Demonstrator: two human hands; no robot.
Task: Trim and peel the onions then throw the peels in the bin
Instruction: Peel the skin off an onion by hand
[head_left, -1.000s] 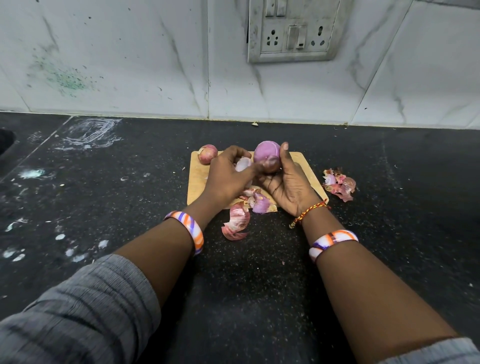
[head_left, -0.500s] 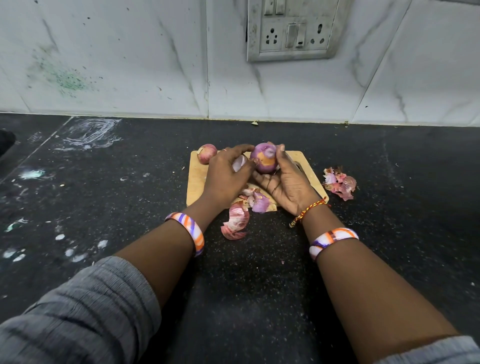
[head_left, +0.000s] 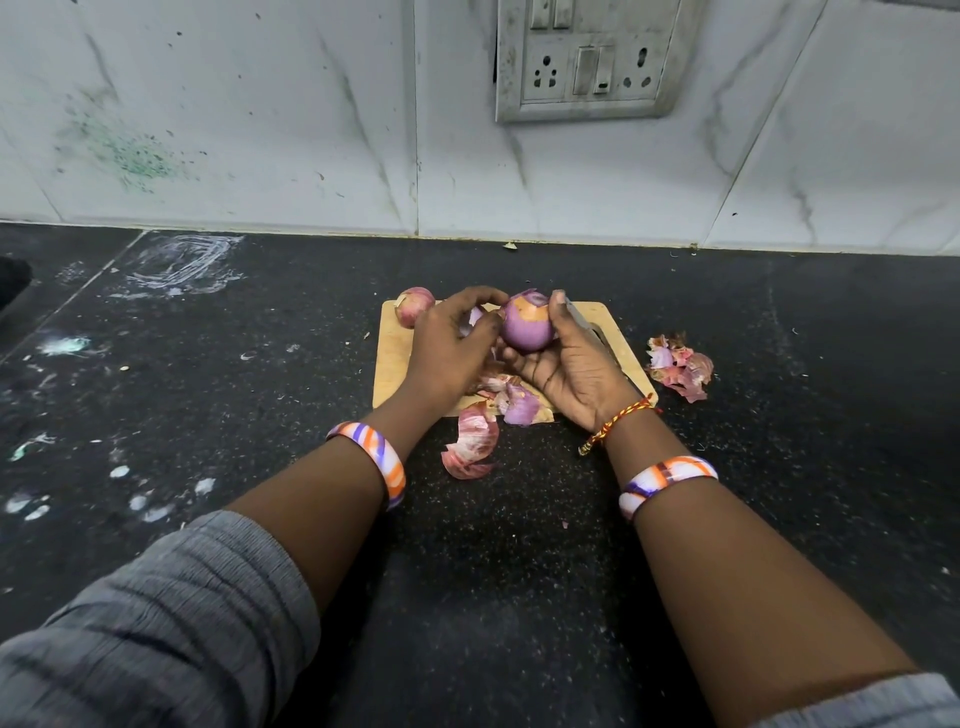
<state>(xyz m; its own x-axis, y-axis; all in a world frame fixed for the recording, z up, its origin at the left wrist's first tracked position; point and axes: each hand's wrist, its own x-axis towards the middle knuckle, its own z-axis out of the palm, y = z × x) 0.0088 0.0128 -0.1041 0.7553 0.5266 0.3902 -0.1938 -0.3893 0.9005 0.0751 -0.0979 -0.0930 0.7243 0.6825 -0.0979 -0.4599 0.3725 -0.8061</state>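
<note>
**Peeling a purple onion over the board**

Our right hand cups the round, half-peeled purple onion, fingers curled round it. Our left hand pinches its skin at the left side. Below both hands lie loose pink peels, above the small wooden chopping board.
</note>
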